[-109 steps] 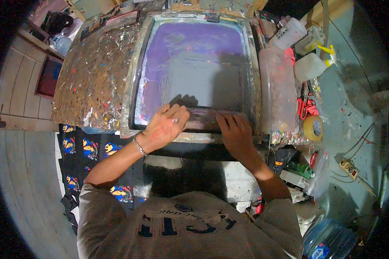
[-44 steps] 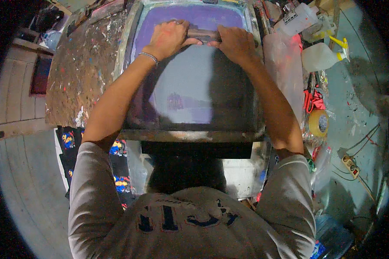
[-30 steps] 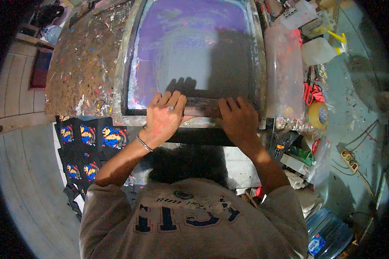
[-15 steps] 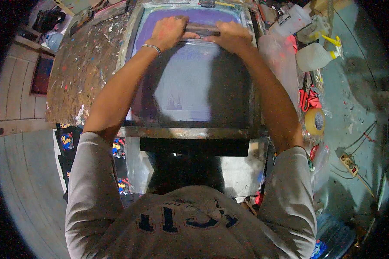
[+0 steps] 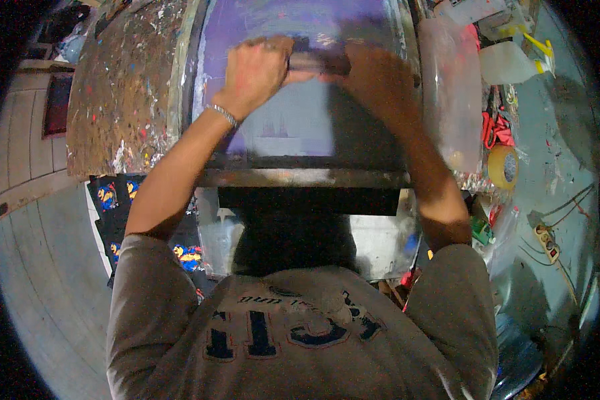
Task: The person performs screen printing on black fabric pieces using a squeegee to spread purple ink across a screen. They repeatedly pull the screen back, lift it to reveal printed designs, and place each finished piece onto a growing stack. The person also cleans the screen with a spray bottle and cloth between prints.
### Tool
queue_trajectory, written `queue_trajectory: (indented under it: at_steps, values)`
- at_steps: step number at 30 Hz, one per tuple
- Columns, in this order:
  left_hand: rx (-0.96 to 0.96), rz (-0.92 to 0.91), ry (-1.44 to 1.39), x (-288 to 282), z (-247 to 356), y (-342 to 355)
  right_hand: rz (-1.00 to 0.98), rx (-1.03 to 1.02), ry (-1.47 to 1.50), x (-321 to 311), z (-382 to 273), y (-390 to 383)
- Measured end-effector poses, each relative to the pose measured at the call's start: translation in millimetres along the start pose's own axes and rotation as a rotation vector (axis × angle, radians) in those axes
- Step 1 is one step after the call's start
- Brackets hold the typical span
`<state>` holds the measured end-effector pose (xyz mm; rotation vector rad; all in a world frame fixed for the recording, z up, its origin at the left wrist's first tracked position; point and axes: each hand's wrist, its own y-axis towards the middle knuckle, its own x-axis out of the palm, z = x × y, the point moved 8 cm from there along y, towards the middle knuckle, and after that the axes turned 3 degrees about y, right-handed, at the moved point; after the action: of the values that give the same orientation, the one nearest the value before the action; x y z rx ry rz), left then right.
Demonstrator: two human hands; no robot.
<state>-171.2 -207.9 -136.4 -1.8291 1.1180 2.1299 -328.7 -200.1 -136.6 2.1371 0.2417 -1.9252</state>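
Both my hands grip a squeegee with a dark wooden handle, held crosswise over a screen-printing frame. My left hand, with a bracelet at its wrist, closes round the handle's left end. At the right end, my right hand is wrapped round it, blurred and in shadow. Purple ink covers the far part of the mesh; nearer to me, the mesh looks pale grey, with a small darker mark. The squeegee's blade is mostly hidden by my hands.
Left of the frame lies a paint-spattered wooden board. A spray bottle, a tape roll and red cloth are on the right. A power strip lies farther right. Black pieces with colourful prints sit at lower left.
My hands and the squeegee have come nearer to me across the screen, toward its front edge. The whole view has shifted, showing less of the frame's far end.
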Motion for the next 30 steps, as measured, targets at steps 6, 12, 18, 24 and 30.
queue_trajectory:
  at_steps: [6,12,18,24,30]
  values:
    - [0.009,0.024,-0.048,-32,46,-61,-0.086,0.041,0.032,2,-27,-75]
    - [-0.054,-0.042,-0.045,-44,58,-82,-0.001,-0.042,0.081,-2,-36,-96]
    - [-0.021,-0.095,-0.061,-25,20,-19,0.045,-0.085,0.127,-8,-1,-36]
    - [-0.039,-0.093,0.070,0,-56,80,0.290,-0.120,-0.129,-28,26,86]
    - [0.104,-0.097,0.006,36,-101,123,0.217,-0.036,-0.053,-15,29,127]
